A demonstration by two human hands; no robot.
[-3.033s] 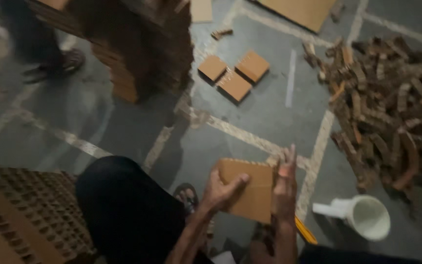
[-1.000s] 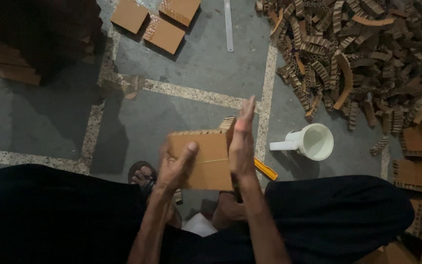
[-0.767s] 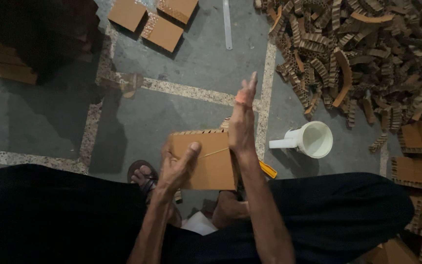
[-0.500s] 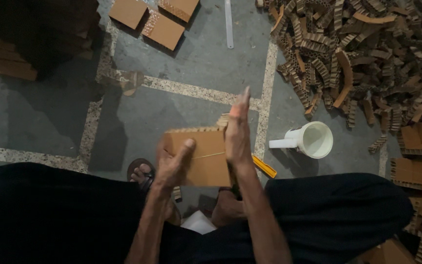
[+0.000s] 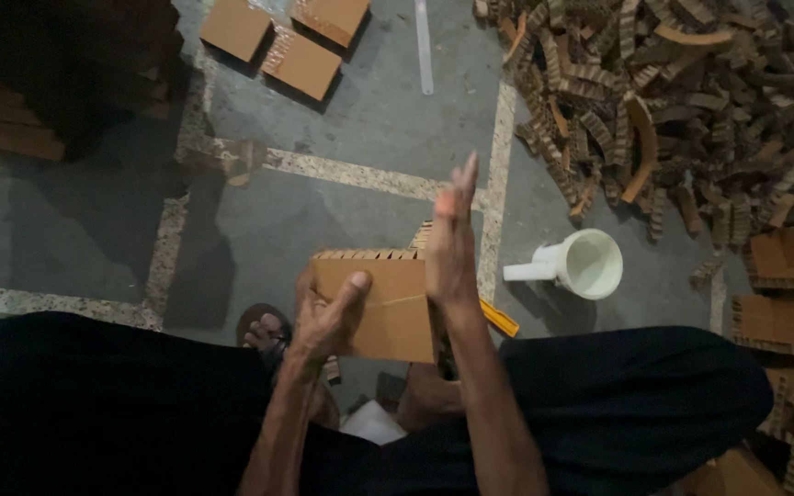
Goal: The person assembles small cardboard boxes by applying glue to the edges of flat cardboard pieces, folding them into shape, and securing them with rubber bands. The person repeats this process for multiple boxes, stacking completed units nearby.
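Note:
A brown block of corrugated cardboard (image 5: 386, 303) is held up between my knees, above the grey floor. My left hand (image 5: 323, 317) grips its left side, thumb lying across the front face. My right hand (image 5: 450, 241) presses flat against the block's right edge, fingers straight and pointing away from me. A yellow tool (image 5: 498, 319) pokes out just under the right hand, partly hidden by the block and my arm.
A white jug (image 5: 581, 264) lies on the floor to the right. A large heap of cardboard strips (image 5: 663, 101) fills the far right. Three cardboard blocks (image 5: 296, 37) lie far ahead; more stack at the right edge (image 5: 788, 285). My sandalled foot (image 5: 264, 329) shows below.
The view swung from the stacks on the left toward the scrap heap. My right hand has kept patting the block's right edge; the left hand's grip is unchanged.

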